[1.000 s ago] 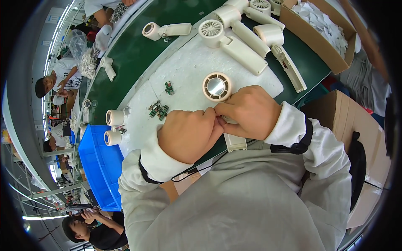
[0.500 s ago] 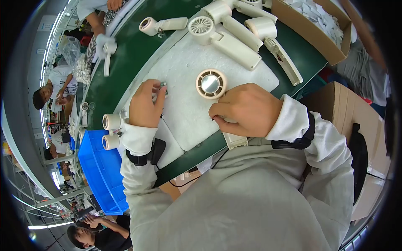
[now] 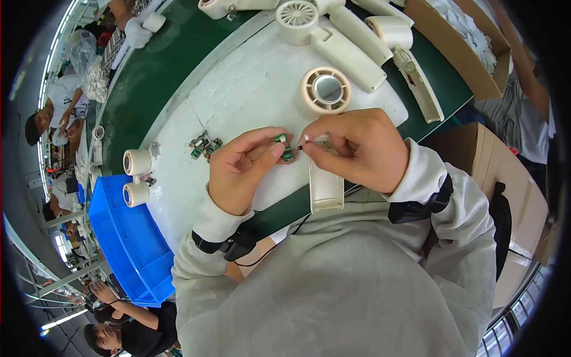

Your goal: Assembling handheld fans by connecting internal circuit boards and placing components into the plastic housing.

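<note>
My left hand [image 3: 241,169] pinches a small green circuit board [image 3: 286,151] between thumb and fingers. Just to its right, my right hand [image 3: 366,146] is closed in a pinch on a small wire connector [image 3: 303,144], dark with a whitish part. The two are very close; whether they touch I cannot tell. Beyond my right hand lies a cream fan head [image 3: 308,98] with a round silvery centre. Its open handle shell [image 3: 326,189] points toward me, partly hidden under my right hand. Several loose circuit boards [image 3: 202,147] lie left of my left hand.
A white foam sheet [image 3: 238,98] covers part of the green table. Several cream handheld fans [image 3: 351,62] lie at the back. A cardboard box [image 3: 498,74] of white pieces stands back right, a blue bin [image 3: 128,238] at left. Gloved co-worker's hand [image 3: 138,34] shows far left.
My left hand has moved right from the loose boards, bringing a circuit board to my right hand. My right hand has lifted a connector, uncovering more of the handle shell. The view has shifted.
</note>
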